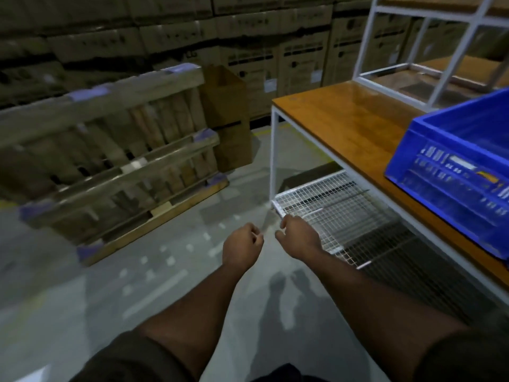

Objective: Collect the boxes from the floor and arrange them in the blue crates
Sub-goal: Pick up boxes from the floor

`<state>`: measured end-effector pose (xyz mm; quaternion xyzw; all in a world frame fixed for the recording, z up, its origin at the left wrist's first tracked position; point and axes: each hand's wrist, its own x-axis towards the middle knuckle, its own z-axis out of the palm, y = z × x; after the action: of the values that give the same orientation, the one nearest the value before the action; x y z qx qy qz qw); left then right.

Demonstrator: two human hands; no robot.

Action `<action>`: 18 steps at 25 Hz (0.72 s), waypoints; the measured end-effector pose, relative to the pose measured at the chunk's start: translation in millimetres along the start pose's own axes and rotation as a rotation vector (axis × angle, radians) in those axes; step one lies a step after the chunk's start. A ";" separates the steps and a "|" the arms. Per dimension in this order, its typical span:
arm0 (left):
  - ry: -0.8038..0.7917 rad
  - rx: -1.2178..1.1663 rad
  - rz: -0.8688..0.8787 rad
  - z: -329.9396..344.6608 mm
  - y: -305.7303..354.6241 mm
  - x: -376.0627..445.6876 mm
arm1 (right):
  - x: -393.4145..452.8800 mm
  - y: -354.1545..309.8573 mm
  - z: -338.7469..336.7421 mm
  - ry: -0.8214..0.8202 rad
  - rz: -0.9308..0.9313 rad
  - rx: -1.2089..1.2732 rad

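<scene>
Wooden pallets (110, 161): left of both grips, tilted.
Left hand (242, 246): grip loosely curled, holding nothing.
Right hand (298, 234): the same, over the wire shelf (330, 205).
Boxes: none visible on the floor nearby; look around before bending.
Blue crate (451, 172): on the desk (344, 119), up-right of both grips.
Writing: blurred, unreadable.

Warehouse storeroom, dim light.

Back wall stacked high with printed cardboard cartons (170, 37), row on row, labels blurred. Wooden pallets (110, 161) stand on edge on a grey concrete floor (82, 299) with worn painted markings. A tall open brown carton (228, 117) stands beside them. Packing bench (358, 128): wood top, white metal frame, wire-mesh lower shelf (330, 210). Blue plastic crate (454, 172) sits on it.
</scene>
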<state>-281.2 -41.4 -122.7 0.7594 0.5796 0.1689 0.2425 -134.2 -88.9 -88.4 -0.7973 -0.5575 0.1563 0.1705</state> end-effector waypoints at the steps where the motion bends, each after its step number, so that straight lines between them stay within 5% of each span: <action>1: 0.010 0.003 -0.031 -9.2 -22.3 -6.7 | -3.1 -16.9 12.1 -0.025 -0.027 0.000; 18: 0.264 -0.067 -0.495 -152.9 -296.4 -117.2 | -65.5 -287.3 191.3 -0.303 -0.483 -0.021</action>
<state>-631.8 -65.3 -160.8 0.5577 0.7682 0.2211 0.2236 -479.9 -39.9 -127.2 -0.6108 -0.7520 0.2227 0.1092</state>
